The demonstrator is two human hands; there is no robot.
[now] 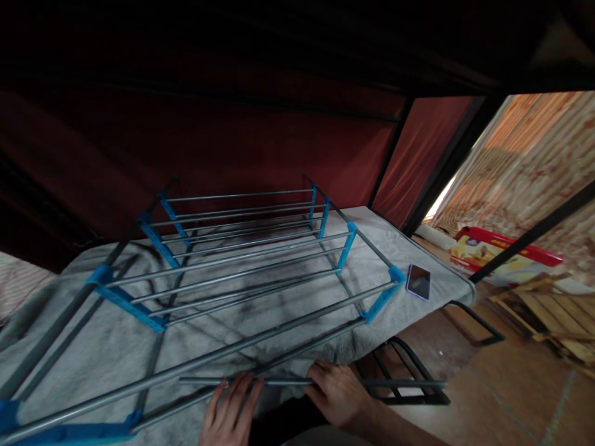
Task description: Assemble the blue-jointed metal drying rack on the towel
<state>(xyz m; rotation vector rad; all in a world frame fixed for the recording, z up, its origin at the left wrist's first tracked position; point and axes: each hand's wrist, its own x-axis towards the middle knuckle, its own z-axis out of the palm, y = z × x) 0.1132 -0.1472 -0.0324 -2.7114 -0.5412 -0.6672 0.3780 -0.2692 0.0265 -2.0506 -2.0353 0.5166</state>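
Gripping a rod (pixel 283 382), apparently yet to fit, in curled right hand (pixel 338 393), beneath bent left hand (pixel 230 410) of unclear hold, near a mostly assembled rack (pixel 279 332).

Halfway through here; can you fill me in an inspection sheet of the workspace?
Surface: gray plush cover, wrinkled.
Job's things: metal-rod rack with blue brackets on the cover; loose gray rod at its near side.
Clutter: phone, screen up, right of the rack.
Hands: right hand grips the loose gray rod; left hand has fingers laid over it.
Cables: nothing clearly seen.
Surroundings: dark red panel behind; red-and-yellow box at right.
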